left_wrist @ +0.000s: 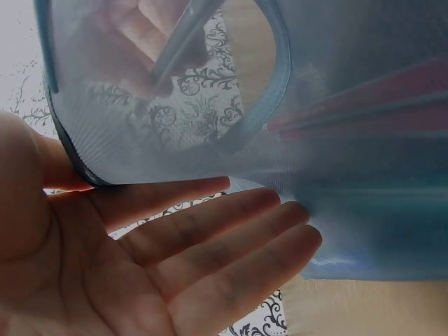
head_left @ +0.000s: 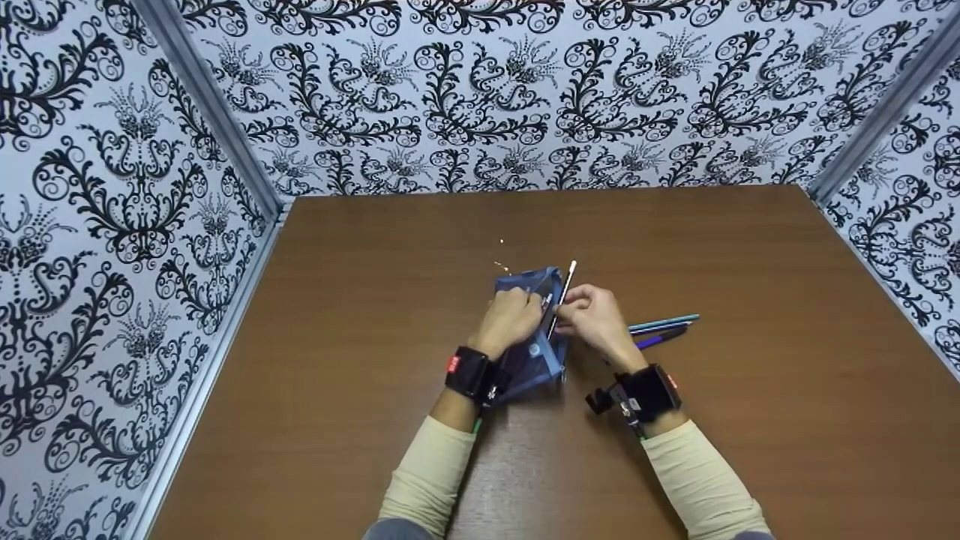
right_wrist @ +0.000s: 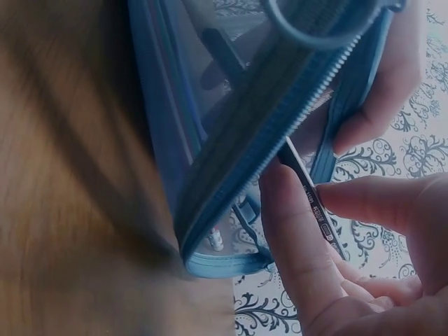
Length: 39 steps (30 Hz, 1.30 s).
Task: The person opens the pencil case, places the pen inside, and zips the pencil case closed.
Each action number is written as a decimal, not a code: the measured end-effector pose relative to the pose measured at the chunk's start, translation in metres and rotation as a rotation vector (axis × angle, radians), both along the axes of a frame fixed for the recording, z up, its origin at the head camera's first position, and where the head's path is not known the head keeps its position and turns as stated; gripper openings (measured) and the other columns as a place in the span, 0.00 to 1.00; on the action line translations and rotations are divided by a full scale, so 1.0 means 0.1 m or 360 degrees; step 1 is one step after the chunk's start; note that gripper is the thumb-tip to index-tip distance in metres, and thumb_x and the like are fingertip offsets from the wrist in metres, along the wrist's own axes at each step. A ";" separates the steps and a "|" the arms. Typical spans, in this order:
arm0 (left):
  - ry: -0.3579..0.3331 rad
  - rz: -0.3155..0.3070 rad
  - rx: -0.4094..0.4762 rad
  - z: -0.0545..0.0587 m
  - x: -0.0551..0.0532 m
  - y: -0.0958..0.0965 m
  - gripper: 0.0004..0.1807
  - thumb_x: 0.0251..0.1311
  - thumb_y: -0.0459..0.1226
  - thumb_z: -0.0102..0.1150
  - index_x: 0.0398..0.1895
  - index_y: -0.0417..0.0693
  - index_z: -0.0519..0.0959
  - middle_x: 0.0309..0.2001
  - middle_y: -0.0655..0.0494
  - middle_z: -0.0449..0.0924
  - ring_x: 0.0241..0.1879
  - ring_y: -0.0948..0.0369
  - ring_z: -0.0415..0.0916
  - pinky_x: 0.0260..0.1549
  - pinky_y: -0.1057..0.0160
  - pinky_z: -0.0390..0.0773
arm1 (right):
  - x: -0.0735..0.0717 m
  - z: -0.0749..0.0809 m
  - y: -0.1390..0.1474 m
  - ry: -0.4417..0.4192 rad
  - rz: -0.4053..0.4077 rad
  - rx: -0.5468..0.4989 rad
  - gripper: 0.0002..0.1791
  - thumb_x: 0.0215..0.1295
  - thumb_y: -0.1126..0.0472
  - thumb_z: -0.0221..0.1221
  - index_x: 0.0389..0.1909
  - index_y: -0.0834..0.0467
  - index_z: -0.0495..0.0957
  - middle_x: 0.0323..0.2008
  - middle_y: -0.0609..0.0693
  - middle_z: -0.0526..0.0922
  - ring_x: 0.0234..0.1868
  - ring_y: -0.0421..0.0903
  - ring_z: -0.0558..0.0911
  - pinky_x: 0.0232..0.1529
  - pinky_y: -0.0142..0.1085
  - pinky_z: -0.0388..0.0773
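Note:
A translucent blue zip pouch (head_left: 536, 367) is held by my left hand (head_left: 512, 322). In the left wrist view, the pouch's edge lies between the thumb and the long, nearly straight fingers (left_wrist: 231, 273). My right hand (head_left: 596, 319) pinches a dark pencil (head_left: 568, 281) with a white end, at the pouch's open zipper. Printed lettering shows on the pencil (right_wrist: 308, 192) in the right wrist view, and its far part passes behind the zipper edge (right_wrist: 262, 164). Reddish and teal long shapes show dimly through the pouch wall (left_wrist: 364, 168).
Right of the pouch, partly behind the right wrist, lie a teal pencil (head_left: 671, 322) and a blue pen with a dark end (head_left: 660, 337). Tiny light specks (head_left: 501, 265) lie behind the pouch on the brown table (head_left: 360, 300). Patterned walls (head_left: 487, 97) enclose the table's back and sides.

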<state>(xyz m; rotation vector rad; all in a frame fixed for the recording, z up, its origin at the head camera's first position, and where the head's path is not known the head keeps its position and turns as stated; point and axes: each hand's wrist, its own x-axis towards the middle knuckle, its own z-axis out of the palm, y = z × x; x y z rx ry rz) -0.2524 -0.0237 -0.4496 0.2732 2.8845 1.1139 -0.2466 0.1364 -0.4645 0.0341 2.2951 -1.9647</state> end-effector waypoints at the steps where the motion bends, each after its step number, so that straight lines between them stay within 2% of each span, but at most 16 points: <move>1: -0.0006 0.0002 -0.0004 0.00 0.00 0.00 0.20 0.70 0.42 0.42 0.17 0.51 0.69 0.33 0.44 0.81 0.33 0.51 0.79 0.33 0.53 0.76 | 0.01 0.00 -0.01 -0.0006 0.0010 -0.0004 0.15 0.62 0.73 0.59 0.47 0.75 0.69 0.31 0.56 0.84 0.27 0.44 0.85 0.37 0.42 0.84; 10: -0.0015 0.0003 -0.0024 0.00 0.00 0.00 0.20 0.70 0.43 0.41 0.17 0.52 0.68 0.35 0.44 0.81 0.34 0.51 0.78 0.35 0.52 0.76 | -0.01 -0.05 -0.04 -0.0038 0.0025 0.0013 0.17 0.62 0.72 0.59 0.49 0.77 0.70 0.29 0.51 0.83 0.26 0.41 0.84 0.36 0.39 0.84; 21: -0.0009 -0.0009 0.0007 0.01 0.00 0.00 0.21 0.70 0.41 0.41 0.15 0.53 0.66 0.27 0.47 0.77 0.29 0.53 0.75 0.27 0.57 0.72 | 0.01 -0.05 -0.05 -0.0012 0.0053 0.0034 0.17 0.61 0.73 0.56 0.50 0.78 0.70 0.29 0.52 0.84 0.28 0.44 0.85 0.35 0.38 0.84; 28: 0.0000 -0.0012 -0.0002 0.00 0.01 -0.01 0.20 0.70 0.42 0.41 0.16 0.53 0.67 0.30 0.45 0.79 0.31 0.52 0.77 0.31 0.55 0.75 | 0.00 -0.08 -0.06 -0.0028 0.0054 0.0052 0.16 0.62 0.73 0.56 0.50 0.77 0.71 0.31 0.53 0.84 0.27 0.43 0.85 0.37 0.41 0.84; 39: 0.0021 -0.0023 -0.0026 0.00 0.00 0.00 0.21 0.70 0.41 0.41 0.15 0.51 0.67 0.31 0.44 0.80 0.33 0.50 0.78 0.34 0.51 0.76 | 0.00 -0.09 -0.06 -0.0008 0.0065 0.0099 0.16 0.61 0.73 0.56 0.49 0.78 0.73 0.35 0.58 0.85 0.28 0.42 0.84 0.35 0.38 0.84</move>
